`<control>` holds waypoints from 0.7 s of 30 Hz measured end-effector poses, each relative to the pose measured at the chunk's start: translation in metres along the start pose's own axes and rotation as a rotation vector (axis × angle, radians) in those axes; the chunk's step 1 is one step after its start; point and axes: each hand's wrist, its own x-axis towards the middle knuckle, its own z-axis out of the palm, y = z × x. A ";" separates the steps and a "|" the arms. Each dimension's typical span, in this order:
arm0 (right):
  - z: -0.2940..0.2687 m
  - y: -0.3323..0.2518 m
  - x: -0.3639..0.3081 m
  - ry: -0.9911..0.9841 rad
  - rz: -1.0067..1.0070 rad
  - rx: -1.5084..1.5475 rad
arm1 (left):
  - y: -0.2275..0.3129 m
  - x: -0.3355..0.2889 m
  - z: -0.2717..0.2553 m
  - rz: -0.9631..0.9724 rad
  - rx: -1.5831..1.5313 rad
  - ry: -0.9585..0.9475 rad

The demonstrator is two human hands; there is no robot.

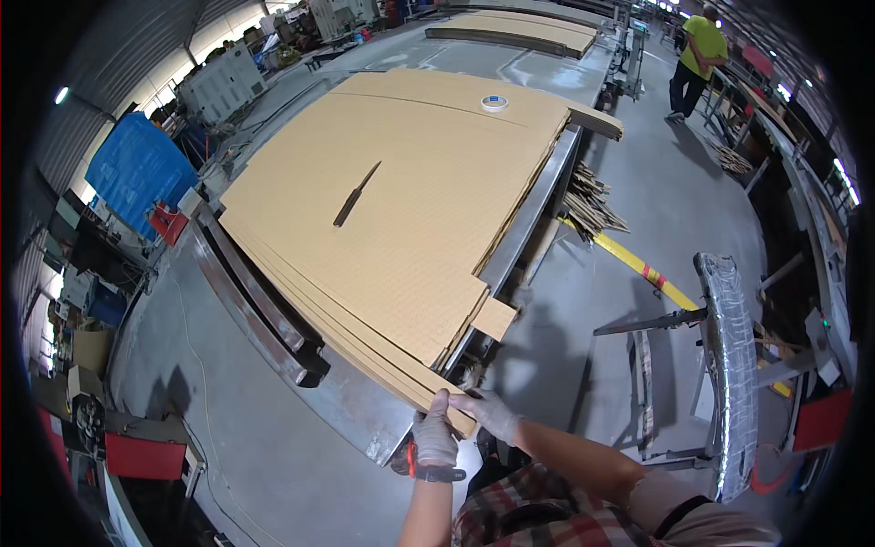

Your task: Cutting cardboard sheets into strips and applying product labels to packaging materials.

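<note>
A stack of large brown cardboard sheets [401, 191] covers a metal-framed table in front of me. My gloved left hand [436, 436] grips the near corner, thumb on top and fingers hidden below the edge. Close beside it, my gloved right hand [492, 416] closes on the same corner of cardboard from the right side. How many sheets they pinch, I cannot tell. A long dark knife [355, 196] lies on the top sheet, left of its middle. Toward the far right edge rests a roll of tape [494, 104].
Rusty steel beams [255, 301] run along the table's left side. To the right stand a foil-wrapped padded post [727, 374], a yellow bar [638, 264] and a pile of cardboard strips [592, 201]. A person in a yellow-green shirt [704, 47] stands far right.
</note>
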 end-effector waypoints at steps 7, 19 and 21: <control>0.020 -0.032 0.035 0.165 0.019 -0.132 | 0.017 -0.027 -0.007 -0.056 0.059 -0.258; 0.010 -0.120 -0.068 -0.440 0.209 -0.520 | 0.040 -0.099 -0.012 0.040 0.637 -0.307; -0.007 -0.136 -0.069 -0.556 0.192 -0.373 | 0.073 -0.067 -0.024 0.001 0.681 -0.499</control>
